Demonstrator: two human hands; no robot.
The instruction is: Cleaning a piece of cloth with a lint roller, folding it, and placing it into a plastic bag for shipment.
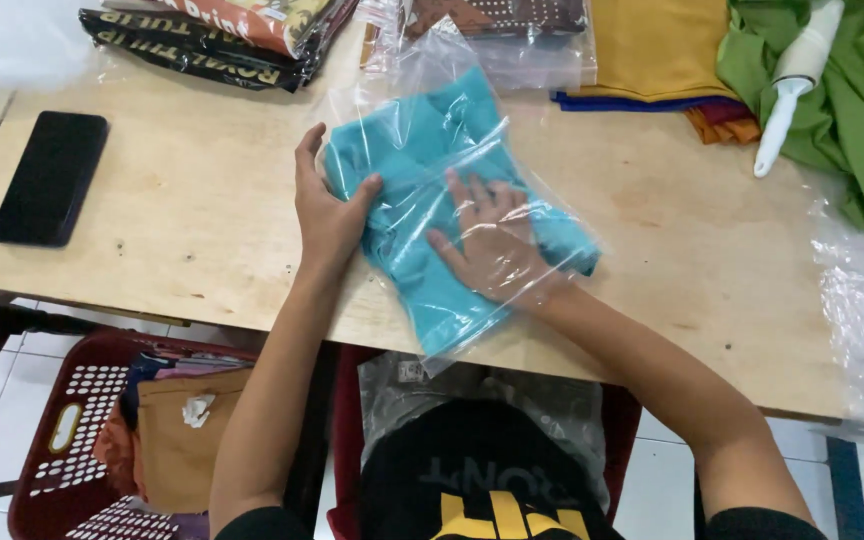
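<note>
Right now the left hand [327,215] pinches the bag's [542,240] edge; the right hand [492,245], fingers spread flat, lies inside on the teal cloth [422,150]

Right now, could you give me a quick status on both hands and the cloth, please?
Left hand grips the bag's edge. Right hand is inside the clear bag, flat on the teal cloth. Nothing in the way.

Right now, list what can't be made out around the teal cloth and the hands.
- Right hand: head view, inside the clear plastic bag; its glare blurs the fingers.
- Teal cloth: folded, so its kind is unclear.
- Left hand: its palm is hidden against the bag.
- Red basket: contents partly hidden by the wooden table.
</note>
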